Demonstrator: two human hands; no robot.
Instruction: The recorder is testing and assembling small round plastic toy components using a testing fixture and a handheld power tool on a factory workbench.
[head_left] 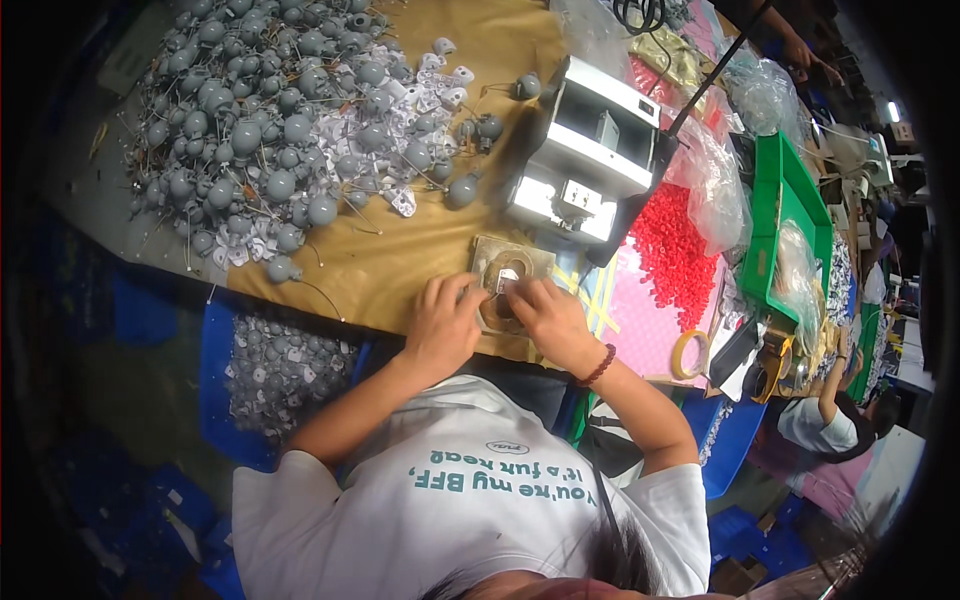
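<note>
A square, worn plate with a rounded brown recess (492, 318) lies near the table's front edge. Inside the recess sits a small white part (509, 275). My right hand (552, 322) comes over the plate from the right, its fingers bent and the fingertips pinched at the white part. At the plate's left side is my left hand (445, 322), fingers curled and thumb near the recess; whatever it may hold is hidden by the fingers.
Grey round parts with wires (245, 138) are heaped at the left among small white pieces (403, 200). Ahead stands a white-and-black machine (585, 140). To the right are red pieces (672, 250), a tape roll (690, 354) and a green crate (770, 215). Another person works far right.
</note>
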